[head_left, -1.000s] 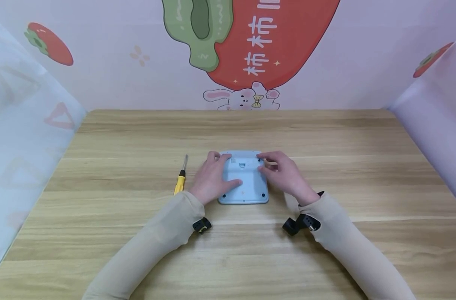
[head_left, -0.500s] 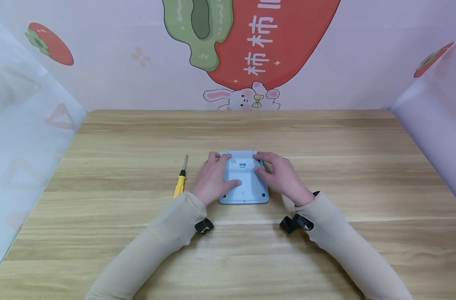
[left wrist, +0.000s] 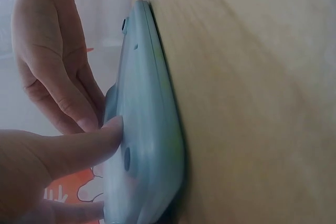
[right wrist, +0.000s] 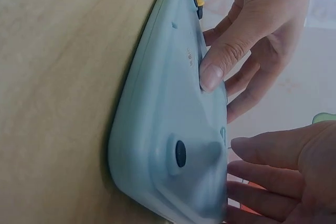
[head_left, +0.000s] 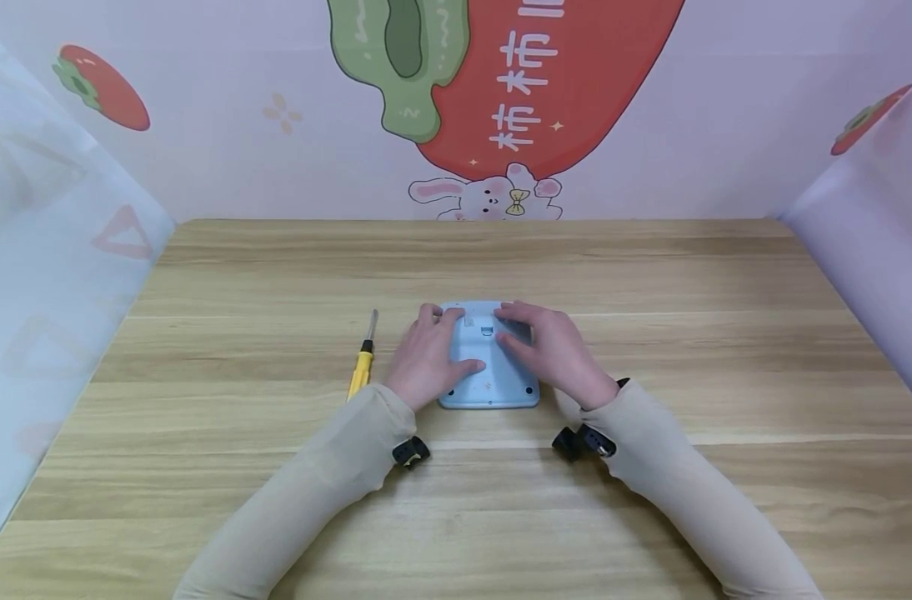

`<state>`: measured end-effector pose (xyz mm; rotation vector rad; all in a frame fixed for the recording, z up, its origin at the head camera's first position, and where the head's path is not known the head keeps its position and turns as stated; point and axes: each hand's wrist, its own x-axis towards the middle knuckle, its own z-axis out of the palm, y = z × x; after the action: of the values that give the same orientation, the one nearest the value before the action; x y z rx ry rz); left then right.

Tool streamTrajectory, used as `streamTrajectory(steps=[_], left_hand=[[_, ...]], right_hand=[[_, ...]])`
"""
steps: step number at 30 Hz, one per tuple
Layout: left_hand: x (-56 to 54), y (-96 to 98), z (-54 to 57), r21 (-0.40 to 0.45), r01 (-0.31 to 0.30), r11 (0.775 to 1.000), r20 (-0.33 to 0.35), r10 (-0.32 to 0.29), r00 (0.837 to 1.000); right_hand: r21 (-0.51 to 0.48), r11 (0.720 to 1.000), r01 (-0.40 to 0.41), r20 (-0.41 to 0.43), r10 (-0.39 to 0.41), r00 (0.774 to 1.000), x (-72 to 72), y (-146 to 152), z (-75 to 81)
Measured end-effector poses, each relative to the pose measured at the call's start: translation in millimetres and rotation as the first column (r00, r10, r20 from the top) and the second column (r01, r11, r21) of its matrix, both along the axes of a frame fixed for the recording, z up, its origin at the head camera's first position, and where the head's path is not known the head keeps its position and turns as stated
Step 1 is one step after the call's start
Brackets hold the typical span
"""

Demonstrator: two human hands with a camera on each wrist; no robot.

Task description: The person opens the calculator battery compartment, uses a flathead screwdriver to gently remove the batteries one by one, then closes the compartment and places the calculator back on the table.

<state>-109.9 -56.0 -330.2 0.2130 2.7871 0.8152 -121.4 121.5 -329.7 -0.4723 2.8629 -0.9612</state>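
A light blue flat device (head_left: 495, 367) lies on the wood-grain surface (head_left: 456, 525), between the person's two hands, its face with the round black feet (right wrist: 180, 153) turned up. The left hand (head_left: 422, 357) has a spread grip: its thumb rests on the upturned face, its fingers at the far left part, none curled round it. The right hand (head_left: 557, 346) reaches over the right side, thumb and fingers apart (its grip encloses nothing), near a small slot (head_left: 487, 331). A yellow-handled screwdriver (head_left: 362, 367) lies left of the left hand.
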Motion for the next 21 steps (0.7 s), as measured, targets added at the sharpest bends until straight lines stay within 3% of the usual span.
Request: streamTrajectory(steps=[21], left_hand=[[-0.5, -1.2, -1.5, 0.011, 0.001, 1.0, -0.008, -0.001, 1.0]], right_hand=[[-0.003, 0.999, -0.04, -0.054, 0.039, 0.998, -3.2, -10.6, -0.3]])
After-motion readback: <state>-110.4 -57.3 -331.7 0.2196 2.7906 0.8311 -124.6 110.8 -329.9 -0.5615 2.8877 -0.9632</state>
